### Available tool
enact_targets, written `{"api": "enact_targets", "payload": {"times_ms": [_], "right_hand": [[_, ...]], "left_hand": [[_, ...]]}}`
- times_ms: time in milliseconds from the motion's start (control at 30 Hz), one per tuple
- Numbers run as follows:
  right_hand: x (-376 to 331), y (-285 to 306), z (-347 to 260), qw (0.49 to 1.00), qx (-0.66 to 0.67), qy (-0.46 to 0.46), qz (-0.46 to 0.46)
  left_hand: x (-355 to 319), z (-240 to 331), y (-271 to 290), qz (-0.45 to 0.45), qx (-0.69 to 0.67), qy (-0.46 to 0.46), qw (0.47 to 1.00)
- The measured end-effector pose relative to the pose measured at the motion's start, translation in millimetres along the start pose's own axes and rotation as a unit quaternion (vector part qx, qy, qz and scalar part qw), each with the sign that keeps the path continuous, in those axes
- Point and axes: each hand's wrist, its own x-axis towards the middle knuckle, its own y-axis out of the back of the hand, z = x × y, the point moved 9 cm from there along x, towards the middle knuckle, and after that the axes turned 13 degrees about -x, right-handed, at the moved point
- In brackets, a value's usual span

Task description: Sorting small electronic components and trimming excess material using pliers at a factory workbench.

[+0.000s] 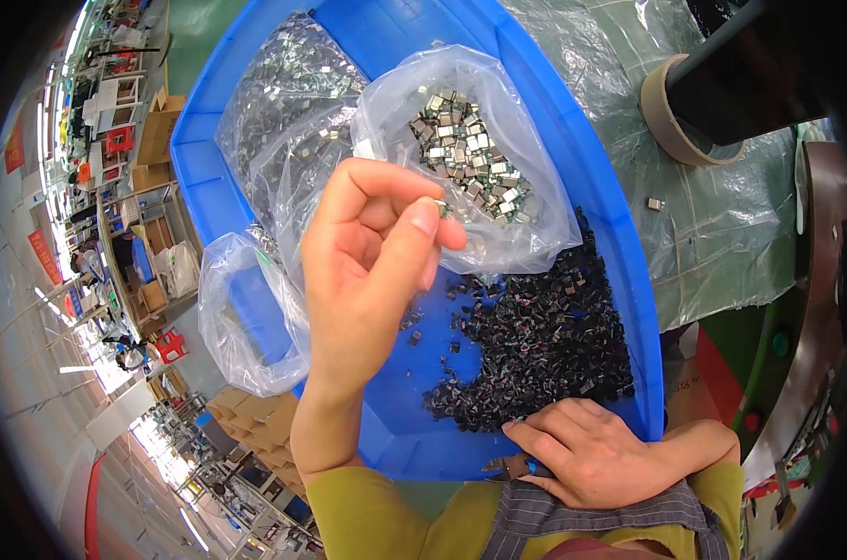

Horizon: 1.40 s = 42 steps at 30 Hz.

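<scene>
My left hand (pixel 372 252) is raised over the blue plastic bin (pixel 629 280) and pinches a tiny silver metal part (pixel 441 207) between thumb and forefinger. Just beyond it lies a clear plastic bag (pixel 526 140) with several small silver square parts (pixel 470 154) inside. A heap of small black parts (pixel 540 341) fills the bin's near right side. My right hand (pixel 591 457) rests on the bin's near rim, closed around small pliers with a blue handle (pixel 509 466).
More clear bags (pixel 288 103) of silver parts lie at the far left of the bin, and one bag (pixel 232 317) hangs over its left wall. A tape roll (pixel 671 117) and a loose metal part (pixel 655 203) sit on the plastic-covered table on the right.
</scene>
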Motion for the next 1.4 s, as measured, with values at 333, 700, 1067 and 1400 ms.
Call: {"api": "enact_targets", "payload": {"times_ms": [333, 700, 1067, 1400], "right_hand": [[0, -2, 0, 1.0, -0.008, 0.005, -0.008], [0, 0, 1, 1.0, -0.009, 0.005, -0.004], [-1, 1, 2, 1.0, -0.008, 0.004, 0.01], [-1, 0, 0, 1.0, -0.012, 0.006, 0.017]], "left_hand": [[-3, 0, -9, 0.003, 0.073, -0.032, 0.997], [0, 11, -10, 0.04, 0.232, -0.156, 0.959], [-8, 15, -39, -0.097, 0.639, -0.295, 0.704], [-6, 7, -35, -0.124, 0.659, -0.237, 0.703]]}}
